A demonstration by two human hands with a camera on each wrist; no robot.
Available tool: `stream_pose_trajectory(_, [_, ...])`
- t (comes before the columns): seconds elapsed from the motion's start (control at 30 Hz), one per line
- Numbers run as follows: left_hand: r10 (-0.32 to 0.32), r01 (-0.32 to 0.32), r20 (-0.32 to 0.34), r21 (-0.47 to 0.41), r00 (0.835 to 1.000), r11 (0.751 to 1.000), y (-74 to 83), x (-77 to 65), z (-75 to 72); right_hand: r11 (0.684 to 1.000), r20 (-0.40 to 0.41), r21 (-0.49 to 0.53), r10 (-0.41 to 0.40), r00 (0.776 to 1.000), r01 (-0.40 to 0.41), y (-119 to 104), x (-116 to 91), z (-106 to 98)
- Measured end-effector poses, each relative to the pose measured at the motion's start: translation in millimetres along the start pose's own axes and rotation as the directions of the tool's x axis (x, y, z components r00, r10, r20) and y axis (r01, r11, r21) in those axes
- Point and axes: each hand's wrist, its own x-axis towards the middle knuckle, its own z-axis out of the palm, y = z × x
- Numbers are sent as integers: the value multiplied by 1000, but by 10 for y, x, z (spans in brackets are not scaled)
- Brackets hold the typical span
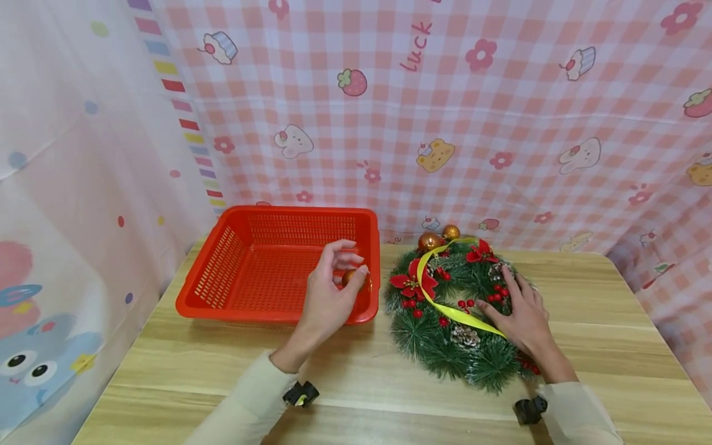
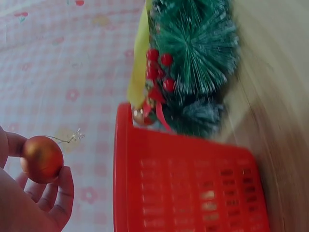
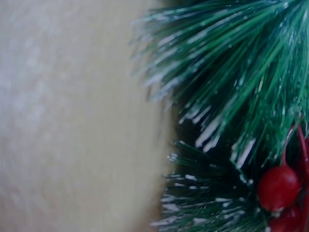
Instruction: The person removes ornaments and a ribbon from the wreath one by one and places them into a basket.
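Checked cloth [image 1: 461,123] is hung behind the wood-grained counter [image 1: 595,327]; a ball [image 2: 42,159] is pinched by the left hand [image 1: 330,293], a bristly wreath [image 1: 434,352] seemingly touched by the spread right hand [image 1: 523,318].

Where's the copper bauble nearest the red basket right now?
In the left wrist view, the copper bauble is pinched in the left hand; the head view shows it against the red basket's right end, left of the wreath.

I see a pink-and-white checked fabric backdrop [image 1: 500,123] hanging behind a pale wood-grained table [image 1: 601,321]; to the left I make out a white dotted cloth curtain [image 1: 72,148] bearing a blue cartoon figure [image 1: 47,352].
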Motion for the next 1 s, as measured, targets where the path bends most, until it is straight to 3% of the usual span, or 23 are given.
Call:
stream_pose_trajectory(0.67, [-70, 73, -43, 70, 997, 995, -239, 99, -366, 1000, -2, 0, -1, 1000, 1, 11, 4, 4])
stream_pose_trajectory(1.0, [-105, 109, -50, 89, 993, 990, -354, 93, -456, 1000, -3, 0, -3, 1000, 3, 10, 2, 0])
